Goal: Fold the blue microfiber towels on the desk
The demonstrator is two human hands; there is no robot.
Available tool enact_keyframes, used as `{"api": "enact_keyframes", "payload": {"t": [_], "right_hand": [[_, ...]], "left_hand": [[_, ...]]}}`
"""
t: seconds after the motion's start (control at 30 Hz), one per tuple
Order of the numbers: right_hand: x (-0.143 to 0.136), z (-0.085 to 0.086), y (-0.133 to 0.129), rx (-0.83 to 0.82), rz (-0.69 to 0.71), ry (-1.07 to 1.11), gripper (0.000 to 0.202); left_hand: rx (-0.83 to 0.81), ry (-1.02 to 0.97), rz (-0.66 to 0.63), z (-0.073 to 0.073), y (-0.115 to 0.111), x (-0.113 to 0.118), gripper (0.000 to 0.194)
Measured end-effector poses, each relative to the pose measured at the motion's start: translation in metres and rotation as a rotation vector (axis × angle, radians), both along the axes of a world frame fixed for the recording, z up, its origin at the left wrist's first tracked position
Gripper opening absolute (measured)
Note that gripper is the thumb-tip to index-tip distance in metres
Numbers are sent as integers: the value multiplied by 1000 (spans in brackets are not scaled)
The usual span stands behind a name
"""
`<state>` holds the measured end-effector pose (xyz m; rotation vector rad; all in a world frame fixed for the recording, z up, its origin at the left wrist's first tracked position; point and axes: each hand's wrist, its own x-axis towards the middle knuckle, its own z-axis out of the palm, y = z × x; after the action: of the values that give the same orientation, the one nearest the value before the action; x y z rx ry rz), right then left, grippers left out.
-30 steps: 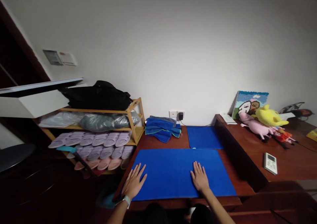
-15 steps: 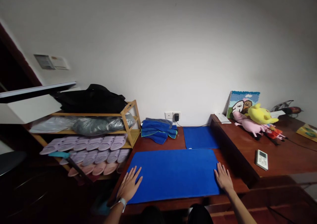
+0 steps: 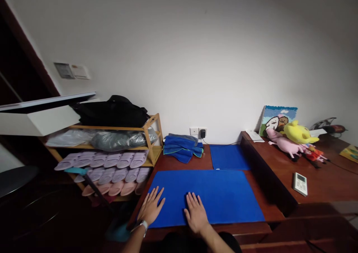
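A blue towel (image 3: 220, 193) lies spread flat on the low brown wooden table (image 3: 173, 166). My left hand (image 3: 151, 207), with a watch (image 3: 143, 225) on its wrist, rests open at the towel's left edge, fingers spread. Flat on the front middle of the same towel lies my right hand (image 3: 196, 214), its fingers stretched forward. Neither hand holds anything. Behind the spread towel is a folded blue towel (image 3: 229, 157), and to its left a loose heap of blue cloths (image 3: 183, 148) sits against the wall.
On the left stands a wooden rack (image 3: 153, 154) with rows of slippers (image 3: 120, 174), a black bag (image 3: 112, 113) and a white box (image 3: 41, 122). The higher desk (image 3: 276, 171) at right bears a remote control (image 3: 300, 184) and plush toys (image 3: 299, 133). A plug (image 3: 203, 133) sits in the wall socket.
My right hand has moved left from the towel's right edge to its front middle. My left hand stays at the left edge. The view has shifted slightly.
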<state>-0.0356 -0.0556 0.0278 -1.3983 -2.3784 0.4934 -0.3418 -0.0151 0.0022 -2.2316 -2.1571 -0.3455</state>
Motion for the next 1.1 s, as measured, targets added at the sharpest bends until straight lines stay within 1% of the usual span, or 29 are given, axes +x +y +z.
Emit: {"api": "enact_keyframes", "payload": {"t": [0.07,0.1,0.17,0.2,0.27,0.37,0.47,0.53,0.6,0.67,0.77,0.9,1.1], "right_hand": [[-7,-4,0,-25,16,-13,63],[-2,-6,1,-35,3,-27,63],[22,-10,3,-48,-60,-64,64],[39,-12,4,-53,-106,-89,65],[83,-16,4,-64,-217,-156,68],[162,-26,2,-76,-405,-280,70],[239,-42,1,-97,-592,-386,72],[279,-53,1,-102,-663,-415,74],[304,-64,1,-92,-689,-418,74],[316,-71,2,-80,-704,-408,75],[317,-76,4,-74,-722,-391,76],[313,-74,3,-79,-720,-380,76],[313,-72,2,-75,-725,-422,77]], "left_hand": [[0,5,-1,0,0,-1,62],[0,4,-3,-1,0,-1,62],[7,-1,-6,-2,0,-2,62],[13,-5,-8,-3,1,-3,62],[27,-8,-12,-4,1,-3,61],[34,-3,-10,-4,2,-2,61],[26,-3,-10,-4,3,-1,61],[28,-7,-11,-6,4,-2,61],[35,-13,-10,-7,5,-3,62],[39,-13,-7,-8,6,-4,61],[32,-3,-10,-8,6,-4,62],[21,7,-6,-6,6,-3,62],[20,3,-9,-4,5,-3,62]]}}
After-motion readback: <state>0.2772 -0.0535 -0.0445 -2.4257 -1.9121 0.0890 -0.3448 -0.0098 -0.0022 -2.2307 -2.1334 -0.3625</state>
